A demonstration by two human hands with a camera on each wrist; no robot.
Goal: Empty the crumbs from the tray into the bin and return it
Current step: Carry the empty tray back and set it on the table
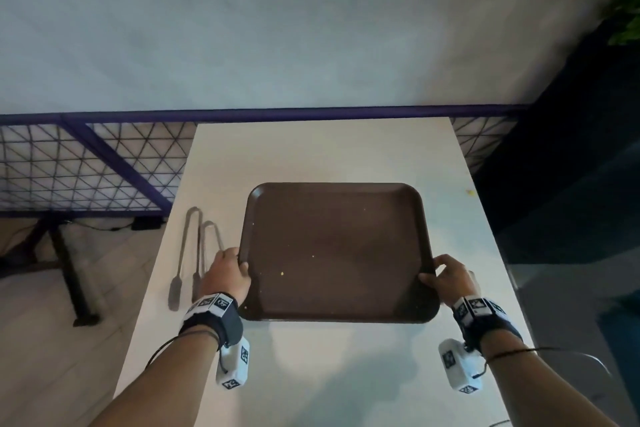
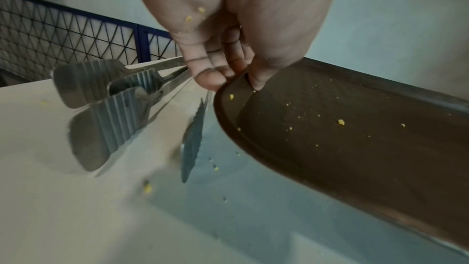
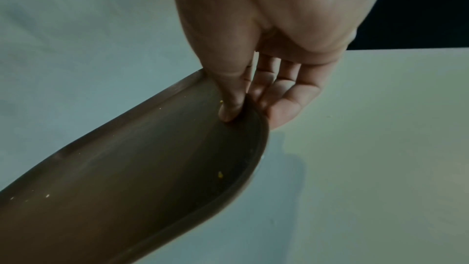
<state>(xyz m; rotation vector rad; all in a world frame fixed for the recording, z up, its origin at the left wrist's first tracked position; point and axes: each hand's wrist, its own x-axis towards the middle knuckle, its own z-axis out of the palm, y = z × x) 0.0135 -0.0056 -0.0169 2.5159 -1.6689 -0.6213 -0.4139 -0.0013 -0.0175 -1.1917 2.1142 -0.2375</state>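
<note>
A dark brown rectangular tray (image 1: 334, 250) is held just above the white table (image 1: 322, 149), casting a shadow under its near edge. A few small yellow crumbs (image 1: 282, 273) dot its floor, clearer in the left wrist view as crumbs (image 2: 341, 121). My left hand (image 1: 227, 272) pinches the tray's left rim, thumb on top and fingers (image 2: 210, 81) underneath the tray (image 2: 355, 138). My right hand (image 1: 450, 276) pinches the right rim the same way, thumb (image 3: 232, 111) inside the tray (image 3: 127, 188). No bin is in view.
Two metal tongs (image 1: 199, 253) lie on the table just left of the tray, close by my left hand; they appear as tongs (image 2: 101, 111) in the left wrist view. Loose crumbs (image 2: 147, 188) lie on the tabletop. A purple-framed mesh fence (image 1: 86, 163) stands behind.
</note>
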